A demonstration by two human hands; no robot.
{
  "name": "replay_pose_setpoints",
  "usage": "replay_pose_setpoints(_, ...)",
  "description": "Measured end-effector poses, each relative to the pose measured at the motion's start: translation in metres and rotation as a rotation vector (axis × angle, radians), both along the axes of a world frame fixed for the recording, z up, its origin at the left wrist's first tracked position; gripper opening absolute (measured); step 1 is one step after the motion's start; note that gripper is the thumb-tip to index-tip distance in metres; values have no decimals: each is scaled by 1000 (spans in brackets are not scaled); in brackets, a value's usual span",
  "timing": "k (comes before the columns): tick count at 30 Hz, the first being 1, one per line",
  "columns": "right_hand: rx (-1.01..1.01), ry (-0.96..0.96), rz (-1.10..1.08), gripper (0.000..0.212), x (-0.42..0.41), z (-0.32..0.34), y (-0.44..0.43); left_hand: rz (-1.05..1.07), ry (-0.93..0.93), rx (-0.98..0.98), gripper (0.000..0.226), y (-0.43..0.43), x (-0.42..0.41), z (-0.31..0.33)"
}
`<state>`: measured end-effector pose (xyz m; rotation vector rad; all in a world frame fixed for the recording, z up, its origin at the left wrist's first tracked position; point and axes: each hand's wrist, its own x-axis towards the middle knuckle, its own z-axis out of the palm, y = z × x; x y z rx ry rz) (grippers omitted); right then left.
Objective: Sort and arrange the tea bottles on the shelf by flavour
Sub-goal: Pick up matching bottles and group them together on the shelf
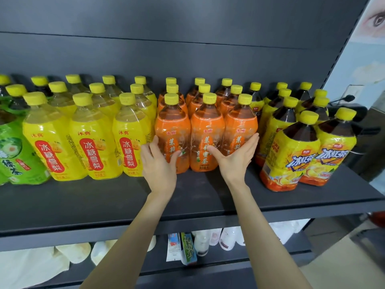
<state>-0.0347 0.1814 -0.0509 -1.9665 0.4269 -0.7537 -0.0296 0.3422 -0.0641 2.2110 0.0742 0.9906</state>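
We find passing room along the front of the shelf (pixel 104 205), a bare strip before the rows, and in the open air above them. The yellow pear-drink bottles (pixel 91 138) crowd against the orange tea bottles (pixel 206 126); a slim gap (shadowed, its depth unclear) parts those from the iced-tea bottles (pixel 289 155) at right.

Glossy clear-plastic orange bottles (pixel 207 140) with shiny film labels — matt dark metal shelf (pixel 116 205).

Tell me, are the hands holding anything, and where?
Nothing gripped: the left hand and right hand press flat against the front orange bottles, at their labels, from either side.
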Motion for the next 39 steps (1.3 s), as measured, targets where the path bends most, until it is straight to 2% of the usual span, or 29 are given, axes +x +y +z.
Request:
replay_pose_setpoints(8, -92, 71, 19, 135, -7, 8, -7, -72, 35, -2, 63, 4, -9, -1)
replay_pose_setpoints(10, -171, 125, 9, 123, -15, 10, -13, -107, 26, -32, 56, 6, -16, -3)
replay_pose_setpoints(12, -274, 130, -4, 100, -26, 12, -18, -147, -28, -61, 43, 4, -25, -4)
replay_pose_setpoints(15, -358, -32, -25, 54, -47, 19, -29, -252, -66, -97, 30, -7, -37, 8)
replay_pose_setpoints(17, -341, -135, -25, 36, -60, 28, -37, -338, -42, -107, 24, -18, -45, 23)
replay_pose_setpoints(22, -225, -275, 1, 30, -92, 47, -71, -485, 31, -122, 14, -53, -61, 55)
replay_pose_setpoints(27, -132, -308, 35, 24, -117, 44, -134, -572, 51, -193, 6, -116, -81, 55)
replay_pose_setpoints(31, -93, -253, 91, 16, -128, 36, -194, -524, 65, -364, 17, -187, -93, 33)
replay_pose_setpoints(35, -59, -196, 168, 12, -127, 25, -244, -450, 97, -410, 44, -239, -103, 15)
replay_pose_setpoints(39, -39, -185, 216, 12, -118, 29, -270, -405, 129, -438, 72, -253, -90, 19)
